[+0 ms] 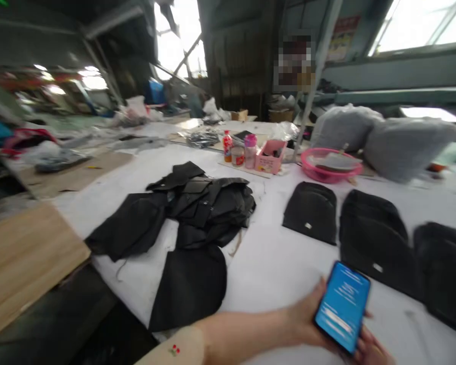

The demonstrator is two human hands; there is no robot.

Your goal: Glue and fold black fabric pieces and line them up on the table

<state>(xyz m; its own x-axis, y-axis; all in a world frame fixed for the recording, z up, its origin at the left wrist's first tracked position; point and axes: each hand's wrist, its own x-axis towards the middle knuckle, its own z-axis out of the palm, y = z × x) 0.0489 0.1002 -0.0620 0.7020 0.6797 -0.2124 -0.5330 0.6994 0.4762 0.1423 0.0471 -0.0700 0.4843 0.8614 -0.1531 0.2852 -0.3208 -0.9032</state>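
Observation:
A smartphone (342,306) with a lit blue screen is held over the white tabletop at the lower right. My left hand (307,314) reaches in from the lower left and is closed around the phone's left side and back. At the phone's lower right corner, my right hand (372,349) has its fingers closed on the edge, partly cut off by the frame. Just beyond the phone lie flat black fabric pieces (376,238) with small white labels, set in a row. Left of my hands is a black cut piece (192,289) beside a heap of black pieces (213,203).
Behind stand a red-capped bottle (227,146), a pink-lidded cup (250,151) and a pink box (271,157). A pink basin (330,165) sits near large stuffed grey bags (410,144). A wooden board (30,263) juts in at left. A pole (319,76) rises at the back.

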